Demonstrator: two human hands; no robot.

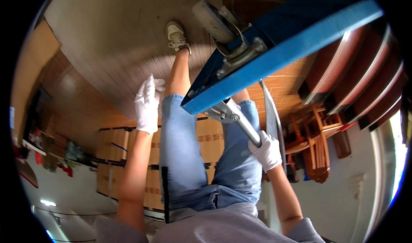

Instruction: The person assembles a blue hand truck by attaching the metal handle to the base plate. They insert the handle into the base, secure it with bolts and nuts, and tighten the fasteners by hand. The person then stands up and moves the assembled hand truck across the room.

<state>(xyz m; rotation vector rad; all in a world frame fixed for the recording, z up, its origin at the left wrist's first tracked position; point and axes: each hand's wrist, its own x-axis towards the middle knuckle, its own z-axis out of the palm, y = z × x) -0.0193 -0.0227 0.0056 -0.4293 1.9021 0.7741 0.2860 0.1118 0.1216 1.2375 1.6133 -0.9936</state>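
A blue platform trolley (283,56) is tipped up in front of my legs, its underside partly showing. A grey caster wheel (212,22) on a metal bracket points toward the upper left. From the trolley's near side a silver handle tube (248,128) slants down to the right. My white-gloved right hand (267,152) is wrapped round this tube near its lower end. Away from the trolley, my gloved left hand (147,107) hangs beside my left knee with fingers stretched out, holding nothing. The trolley hides my right foot and part of that leg.
Dark red stairs with metal edges (332,69) rise on the right. Wooden chairs (315,142) stand below them. Stacked cardboard boxes (156,174) show behind my legs. A grey mat-like surface (111,32) lies under my left shoe (176,36), with brown tiles (71,82) beside it.
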